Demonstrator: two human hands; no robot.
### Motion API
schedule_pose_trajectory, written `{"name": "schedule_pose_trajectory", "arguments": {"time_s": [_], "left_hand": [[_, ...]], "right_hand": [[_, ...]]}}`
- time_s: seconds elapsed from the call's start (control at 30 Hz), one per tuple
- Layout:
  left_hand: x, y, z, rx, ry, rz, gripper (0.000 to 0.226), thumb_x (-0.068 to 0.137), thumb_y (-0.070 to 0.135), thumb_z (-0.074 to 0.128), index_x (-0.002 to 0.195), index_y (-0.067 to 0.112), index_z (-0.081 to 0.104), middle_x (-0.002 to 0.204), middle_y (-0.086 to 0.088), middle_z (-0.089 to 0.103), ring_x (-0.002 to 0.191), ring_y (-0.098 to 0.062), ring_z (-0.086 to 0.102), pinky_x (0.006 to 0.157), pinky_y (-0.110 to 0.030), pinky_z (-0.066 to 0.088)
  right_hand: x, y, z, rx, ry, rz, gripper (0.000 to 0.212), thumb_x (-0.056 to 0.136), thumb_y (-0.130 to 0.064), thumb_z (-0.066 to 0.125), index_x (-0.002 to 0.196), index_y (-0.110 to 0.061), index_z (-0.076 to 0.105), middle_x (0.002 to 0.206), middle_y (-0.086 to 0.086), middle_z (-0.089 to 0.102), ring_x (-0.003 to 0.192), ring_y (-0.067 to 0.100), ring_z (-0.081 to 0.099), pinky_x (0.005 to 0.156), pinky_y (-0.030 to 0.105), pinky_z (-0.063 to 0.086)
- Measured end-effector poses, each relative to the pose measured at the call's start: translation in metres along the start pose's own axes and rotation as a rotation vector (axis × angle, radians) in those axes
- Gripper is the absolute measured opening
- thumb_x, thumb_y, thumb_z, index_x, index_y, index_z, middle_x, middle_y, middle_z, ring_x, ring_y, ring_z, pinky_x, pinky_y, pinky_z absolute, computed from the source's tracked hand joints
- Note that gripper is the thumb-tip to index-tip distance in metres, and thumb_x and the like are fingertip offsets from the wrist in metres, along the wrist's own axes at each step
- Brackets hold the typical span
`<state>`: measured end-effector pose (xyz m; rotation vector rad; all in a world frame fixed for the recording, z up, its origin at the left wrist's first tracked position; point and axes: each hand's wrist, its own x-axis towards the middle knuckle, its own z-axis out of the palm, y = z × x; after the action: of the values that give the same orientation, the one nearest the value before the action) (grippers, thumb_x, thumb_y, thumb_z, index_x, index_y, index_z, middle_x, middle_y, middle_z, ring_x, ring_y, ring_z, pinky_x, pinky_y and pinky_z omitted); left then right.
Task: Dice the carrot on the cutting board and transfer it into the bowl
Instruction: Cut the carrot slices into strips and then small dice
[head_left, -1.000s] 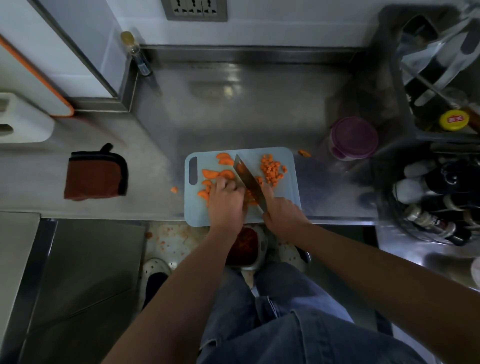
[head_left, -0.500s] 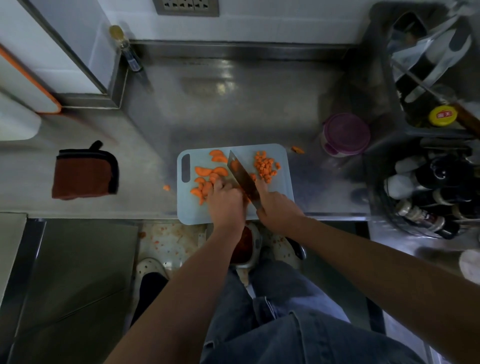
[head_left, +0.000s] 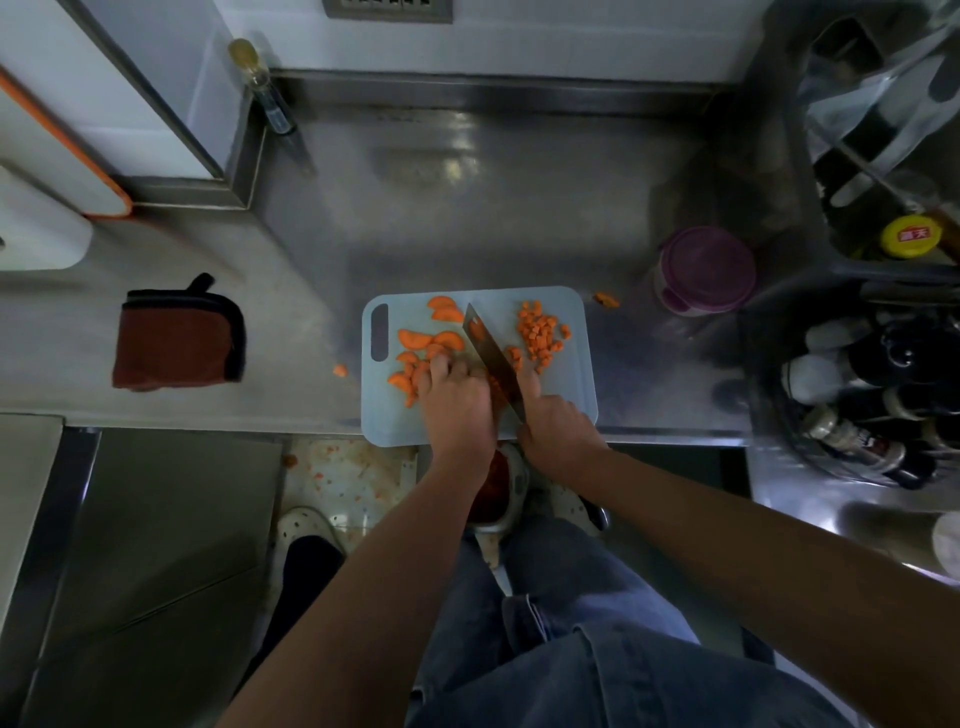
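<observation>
A pale blue cutting board (head_left: 574, 400) lies at the counter's front edge. Orange carrot slices (head_left: 415, 339) are spread over its left half, and a heap of diced carrot (head_left: 540, 332) sits on its right half. My left hand (head_left: 457, 402) presses down on the slices near the board's middle, fingers curled. My right hand (head_left: 558, 428) grips the handle of a cleaver (head_left: 491, 356), whose blade runs diagonally between the slices and the dice, right beside my left fingers. A bowl (head_left: 501, 488) with red contents shows below the counter edge, mostly hidden by my wrists.
A purple-lidded container (head_left: 706, 270) stands right of the board. Stray carrot bits (head_left: 606, 300) lie on the steel counter. A brown folded cloth (head_left: 176, 338) is at left, a bottle (head_left: 262, 85) at the back, and a rack of sauce bottles (head_left: 872, 395) at right.
The cleaver has kept chopping beside my left fingers. More slices lie bunched under my left hand. The camera view has shifted slightly.
</observation>
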<state>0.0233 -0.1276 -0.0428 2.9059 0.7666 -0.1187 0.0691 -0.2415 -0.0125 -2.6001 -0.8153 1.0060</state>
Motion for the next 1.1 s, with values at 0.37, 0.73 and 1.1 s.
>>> {"name": "schedule_pose_trajectory", "arguments": {"time_s": [0.37,0.73,1.1], "left_hand": [[0.003,-0.008,-0.006,0.03,-0.044,0.039,0.042,0.082,0.047,0.066,0.112,0.017,0.061,0.129,-0.009,0.046,0.126,-0.031,0.032,0.109,-0.044,0.027],[-0.001,-0.024,-0.011,0.052,-0.068,-0.002,0.066,0.076,0.055,0.07,0.13,0.026,0.048,0.145,-0.009,0.026,0.135,-0.034,0.021,0.108,-0.044,0.025],[-0.008,-0.027,-0.012,0.032,-0.085,-0.042,0.057,0.077,0.055,0.069,0.124,0.028,0.052,0.145,-0.008,0.027,0.136,-0.034,0.02,0.109,-0.044,0.024]], "right_hand": [[0.005,0.014,-0.005,0.167,0.144,-0.021,0.049,0.094,-0.018,0.043,0.136,-0.022,0.019,0.078,0.008,0.06,0.069,0.028,0.061,0.069,0.049,0.055],[-0.012,0.015,-0.003,0.17,0.078,-0.1,0.075,0.092,-0.012,0.044,0.15,-0.03,-0.001,0.075,0.011,0.059,0.066,0.027,0.06,0.065,0.047,0.054],[-0.008,0.025,-0.003,0.178,0.136,-0.022,0.051,0.095,-0.016,0.045,0.138,-0.019,0.016,0.075,0.01,0.06,0.066,0.028,0.06,0.066,0.051,0.055]]}}
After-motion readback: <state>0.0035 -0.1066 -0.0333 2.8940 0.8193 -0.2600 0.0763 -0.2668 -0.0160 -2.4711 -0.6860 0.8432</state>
